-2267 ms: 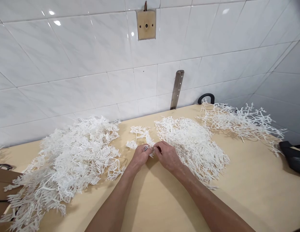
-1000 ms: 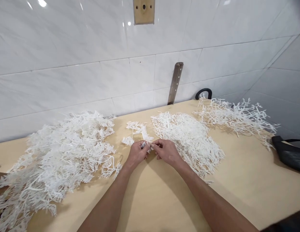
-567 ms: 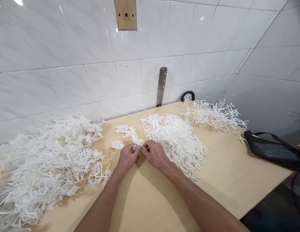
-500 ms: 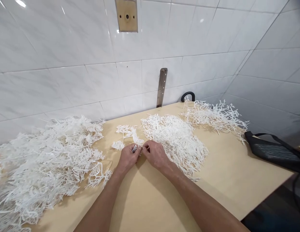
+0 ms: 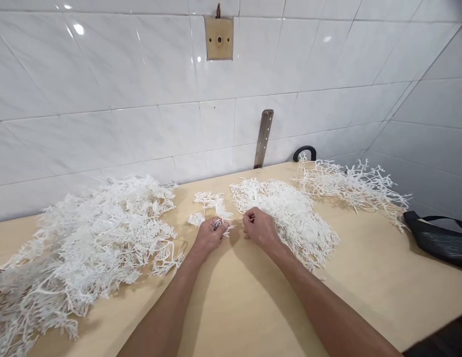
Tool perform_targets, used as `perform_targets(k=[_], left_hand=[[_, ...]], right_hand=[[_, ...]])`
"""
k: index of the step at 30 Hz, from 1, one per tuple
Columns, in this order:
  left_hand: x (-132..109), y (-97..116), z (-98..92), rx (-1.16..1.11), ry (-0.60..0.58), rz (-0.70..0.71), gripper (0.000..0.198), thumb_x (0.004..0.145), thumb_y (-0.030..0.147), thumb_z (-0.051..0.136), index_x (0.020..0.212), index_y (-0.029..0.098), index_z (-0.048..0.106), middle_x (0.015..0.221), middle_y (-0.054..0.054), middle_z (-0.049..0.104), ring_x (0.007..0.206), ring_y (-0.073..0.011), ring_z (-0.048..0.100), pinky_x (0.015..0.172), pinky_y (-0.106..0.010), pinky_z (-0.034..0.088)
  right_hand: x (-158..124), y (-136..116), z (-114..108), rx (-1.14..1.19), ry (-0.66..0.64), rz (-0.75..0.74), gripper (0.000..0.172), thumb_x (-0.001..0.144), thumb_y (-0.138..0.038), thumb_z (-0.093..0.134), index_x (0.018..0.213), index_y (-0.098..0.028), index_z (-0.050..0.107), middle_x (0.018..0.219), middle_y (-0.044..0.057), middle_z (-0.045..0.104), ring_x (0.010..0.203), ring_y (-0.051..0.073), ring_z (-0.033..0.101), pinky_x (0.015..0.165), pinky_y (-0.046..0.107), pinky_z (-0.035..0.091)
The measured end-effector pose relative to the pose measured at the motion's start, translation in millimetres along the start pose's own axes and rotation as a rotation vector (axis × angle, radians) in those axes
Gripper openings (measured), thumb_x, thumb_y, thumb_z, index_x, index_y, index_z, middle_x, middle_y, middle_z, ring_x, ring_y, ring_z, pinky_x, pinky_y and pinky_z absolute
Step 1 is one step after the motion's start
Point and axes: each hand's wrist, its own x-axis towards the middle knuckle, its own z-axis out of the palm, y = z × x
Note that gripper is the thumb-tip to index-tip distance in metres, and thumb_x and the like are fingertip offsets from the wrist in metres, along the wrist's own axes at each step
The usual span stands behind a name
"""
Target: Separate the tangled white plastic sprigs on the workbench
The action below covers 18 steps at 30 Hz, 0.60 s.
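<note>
My left hand (image 5: pixel 209 236) is closed on a white branched plastic piece (image 5: pixel 231 228), whose thin prongs stick out past the thumb. Something small, dark and shiny also shows between those fingers; its kind is unclear. A short gap to the right, my right hand (image 5: pixel 259 227) has thumb and fingertips pinched together, and what they hold is too small to make out. Just beyond my left hand lie a few loose white branched pieces (image 5: pixel 208 199). Beside my right hand is a heap of short white plastic sprigs (image 5: pixel 286 213).
A large tangled white pile (image 5: pixel 115 243) covers the table's left side. Longer bare white branches (image 5: pixel 353 183) lie at the back right, near a black curved handle (image 5: pixel 304 152). A black mesh bag (image 5: pixel 439 240) sits at the right edge. Behind the wooden table (image 5: pixel 231 307) rises a tiled wall (image 5: pixel 134 134).
My hands have moved apart: the right has drawn away to the right, while the left keeps the white piece, its prongs now showing. The camera view has shifted slightly left and up.
</note>
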Motion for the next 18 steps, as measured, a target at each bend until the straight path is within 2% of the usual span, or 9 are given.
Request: perform_targets(k=[3, 6, 9, 11, 13, 16, 18], left_hand=[[0.4, -0.9, 2.9, -0.08, 0.065, -0.059, 0.038, 0.076, 0.05, 0.064, 0.061, 0.021, 0.044, 0.044, 0.008, 0.04, 0.035, -0.0072, 0.035, 0.038, -0.02, 0.027], [1.2, -1.4, 5.5, -0.111, 0.079, -0.055, 0.037, 0.075, 0.05, 0.066, 0.063, 0.02, 0.048, 0.045, 0.007, 0.043, 0.034, -0.0067, 0.037, 0.036, -0.019, 0.027], [1.3, -2.0, 6.6, -0.098, 0.082, -0.048, 0.038, 0.076, 0.051, 0.065, 0.062, 0.02, 0.048, 0.047, 0.006, 0.047, 0.034, -0.0061, 0.038, 0.035, -0.018, 0.028], [1.0, -2.4, 6.9, -0.078, 0.078, -0.048, 0.039, 0.077, 0.052, 0.064, 0.062, 0.019, 0.048, 0.047, 0.005, 0.049, 0.034, -0.0062, 0.04, 0.034, -0.018, 0.029], [0.7, -2.8, 7.3, -0.063, 0.069, -0.048, 0.039, 0.078, 0.051, 0.063, 0.062, 0.019, 0.048, 0.047, 0.005, 0.049, 0.033, -0.0065, 0.041, 0.034, -0.018, 0.029], [1.0, -3.8, 8.1, -0.046, 0.069, -0.03, 0.036, 0.08, 0.048, 0.062, 0.063, 0.019, 0.049, 0.047, 0.005, 0.05, 0.033, -0.0065, 0.041, 0.034, -0.018, 0.029], [1.6, -4.8, 9.1, -0.034, 0.075, -0.012, 0.035, 0.08, 0.047, 0.062, 0.064, 0.019, 0.05, 0.048, 0.005, 0.052, 0.033, -0.0066, 0.042, 0.034, -0.018, 0.03]], right_hand=[[2.8, 2.2, -11.7, 0.244, -0.075, 0.093, 0.004, 0.083, -0.022, 0.057, 0.084, -0.019, 0.059, 0.054, -0.004, 0.062, 0.04, 0.012, 0.06, 0.045, 0.022, 0.047], [6.9, -1.1, -31.8, 0.49, -0.068, 0.076, 0.01, 0.076, -0.024, 0.069, 0.079, -0.018, 0.061, 0.052, -0.004, 0.06, 0.039, 0.01, 0.056, 0.042, 0.02, 0.047], [15.0, -3.7, -56.7, 1.011, 0.0, 0.071, 0.024, 0.07, -0.03, 0.079, 0.081, -0.018, 0.062, 0.076, 0.0, 0.069, 0.05, 0.005, 0.055, 0.042, 0.014, 0.048], [19.0, -3.1, -65.3, 1.228, 0.013, 0.074, 0.03, 0.07, -0.038, 0.08, 0.086, -0.019, 0.063, 0.085, 0.001, 0.07, 0.053, 0.003, 0.054, 0.042, 0.01, 0.046], [19.0, -0.6, -61.2, 1.161, -0.005, 0.109, 0.031, 0.072, -0.041, 0.079, 0.087, -0.018, 0.064, 0.084, 0.001, 0.07, 0.052, 0.004, 0.053, 0.04, 0.012, 0.046], [11.5, 3.6, -37.2, 0.708, -0.119, 0.092, 0.027, 0.075, -0.04, 0.076, 0.084, -0.016, 0.065, 0.074, 0.002, 0.068, 0.049, 0.008, 0.057, 0.042, 0.019, 0.052], [4.9, 4.8, -20.3, 0.466, -0.229, 0.056, 0.024, 0.077, -0.037, 0.073, 0.087, -0.017, 0.065, 0.065, -0.001, 0.064, 0.045, 0.01, 0.059, 0.042, 0.021, 0.051]])
